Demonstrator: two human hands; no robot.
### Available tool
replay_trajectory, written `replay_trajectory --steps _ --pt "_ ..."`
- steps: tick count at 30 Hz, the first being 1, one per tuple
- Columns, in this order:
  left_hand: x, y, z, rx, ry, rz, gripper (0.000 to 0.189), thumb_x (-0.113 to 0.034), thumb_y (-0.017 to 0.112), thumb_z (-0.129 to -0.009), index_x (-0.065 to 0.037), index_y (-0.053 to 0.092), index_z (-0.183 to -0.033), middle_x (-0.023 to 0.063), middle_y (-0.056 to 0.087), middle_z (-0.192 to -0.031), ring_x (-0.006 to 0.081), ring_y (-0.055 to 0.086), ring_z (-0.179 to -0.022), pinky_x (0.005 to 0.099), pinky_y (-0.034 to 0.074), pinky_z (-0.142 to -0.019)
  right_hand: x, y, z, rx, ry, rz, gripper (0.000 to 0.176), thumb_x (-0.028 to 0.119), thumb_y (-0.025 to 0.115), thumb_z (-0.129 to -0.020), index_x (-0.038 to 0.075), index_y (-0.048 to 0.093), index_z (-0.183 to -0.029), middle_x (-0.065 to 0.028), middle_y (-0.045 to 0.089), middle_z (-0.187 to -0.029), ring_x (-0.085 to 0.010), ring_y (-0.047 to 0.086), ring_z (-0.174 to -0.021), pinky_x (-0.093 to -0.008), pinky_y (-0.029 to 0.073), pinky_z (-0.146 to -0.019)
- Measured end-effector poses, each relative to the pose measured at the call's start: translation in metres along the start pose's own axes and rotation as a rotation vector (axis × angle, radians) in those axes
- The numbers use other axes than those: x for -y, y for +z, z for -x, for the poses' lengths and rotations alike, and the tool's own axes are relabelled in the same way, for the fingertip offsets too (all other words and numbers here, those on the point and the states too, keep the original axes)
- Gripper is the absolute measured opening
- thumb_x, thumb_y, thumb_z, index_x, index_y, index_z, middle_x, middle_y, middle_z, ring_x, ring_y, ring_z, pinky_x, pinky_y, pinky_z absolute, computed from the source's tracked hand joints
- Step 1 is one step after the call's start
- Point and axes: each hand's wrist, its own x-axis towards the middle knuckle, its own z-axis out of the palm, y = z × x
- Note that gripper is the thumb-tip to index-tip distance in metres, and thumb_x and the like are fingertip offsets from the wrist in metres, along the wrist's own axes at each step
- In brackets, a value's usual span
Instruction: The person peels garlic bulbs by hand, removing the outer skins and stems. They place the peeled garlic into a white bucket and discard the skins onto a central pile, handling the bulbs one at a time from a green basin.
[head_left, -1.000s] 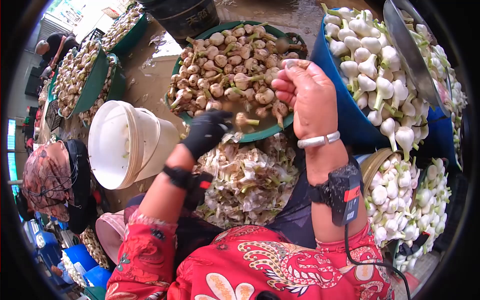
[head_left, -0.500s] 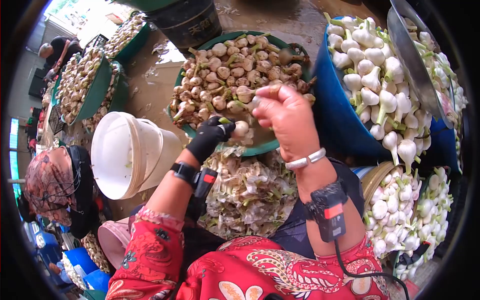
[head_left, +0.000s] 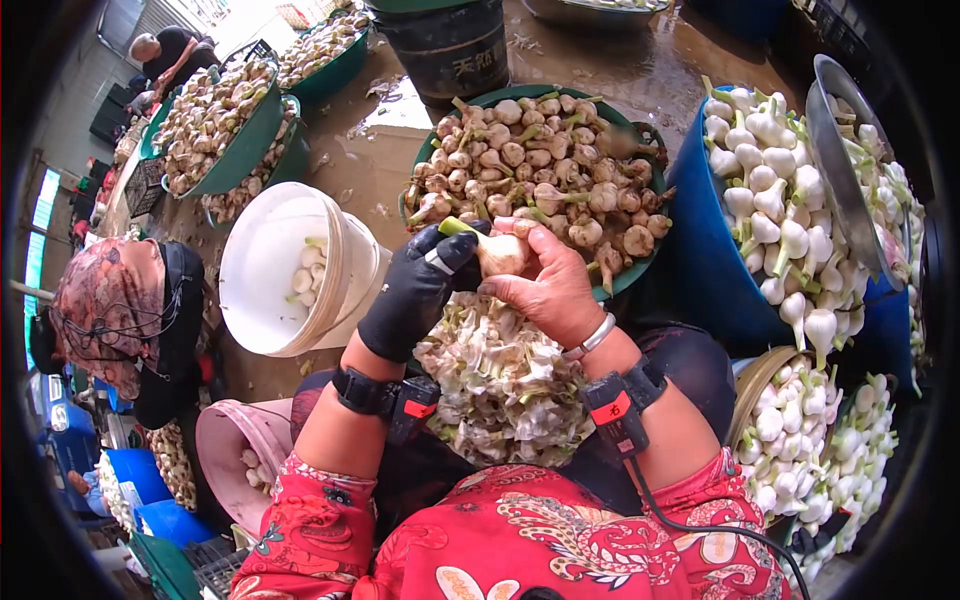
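My left hand (head_left: 415,290), in a black glove, grips a garlic bulb (head_left: 503,254) by its green stem end. On the bulb's other side, the bare fingers of my right hand (head_left: 550,285) press against its skin. Both hands are over the near rim of a green basin (head_left: 645,275) heaped with unpeeled garlic (head_left: 540,160). Below them lies a pile of papery garlic skins (head_left: 505,380).
A white bucket (head_left: 245,255) with a few bulbs stands left, a pink bucket (head_left: 225,440) below it. Blue tub (head_left: 690,290) of clean garlic is at right. A co-worker's patterned head covering (head_left: 105,300) is at far left; a dark bucket (head_left: 450,55) stands behind.
My right hand has come down and left onto the bulb beside my left hand. The bulb is now raised between both hands. The view has shifted, and bulbs now show inside the white bucket.
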Motion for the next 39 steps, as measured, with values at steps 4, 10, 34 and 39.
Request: replay_trajectory --steps 4,10,34,39 --pt "0.009 -0.01 -0.005 0.11 0.03 -0.026 0.028 -0.02 0.05 -0.096 0.003 0.058 -0.108 0.0058 0.063 -0.096 0.0112 0.061 -0.089 0.0265 0.051 -0.075 0.003 -0.006 0.001 0.038 0.141 -0.246 0.055 -0.001 0.075 -0.073 -0.003 0.05 -0.122 -0.007 0.062 -0.104 -0.0115 0.061 -0.086 -0.026 0.053 -0.077" --pt "0.018 -0.014 -0.005 0.186 0.069 0.022 0.025 -0.018 0.051 -0.094 0.003 0.056 -0.106 0.008 0.063 -0.097 0.0159 0.064 -0.083 0.0295 0.052 -0.076 0.0 -0.014 0.003 -0.026 0.236 -0.458 0.052 0.002 0.072 -0.077 -0.004 0.049 -0.123 -0.0083 0.062 -0.104 -0.0134 0.061 -0.091 -0.0264 0.052 -0.081" --pt "0.024 -0.015 -0.007 0.051 -0.091 0.189 0.025 -0.011 0.062 -0.085 -0.002 0.06 -0.108 0.006 0.065 -0.096 0.0143 0.063 -0.083 0.0294 0.052 -0.077 -0.007 -0.004 0.004 0.009 -0.124 0.282 0.062 -0.003 0.072 -0.074 0.0 0.047 -0.131 -0.0077 0.054 -0.117 -0.0158 0.053 -0.11 -0.0277 0.046 -0.092" --pt "0.032 -0.027 -0.01 -0.028 -0.02 -0.073 0.023 -0.002 0.062 -0.079 0.0 0.063 -0.102 0.0064 0.067 -0.092 0.0154 0.063 -0.081 0.0297 0.05 -0.074 -0.012 -0.015 0.004 0.299 0.384 -0.646 0.04 0.027 0.05 -0.094 0.001 0.048 -0.124 -0.0102 0.061 -0.096 -0.0199 0.062 -0.084 -0.0296 0.051 -0.069"
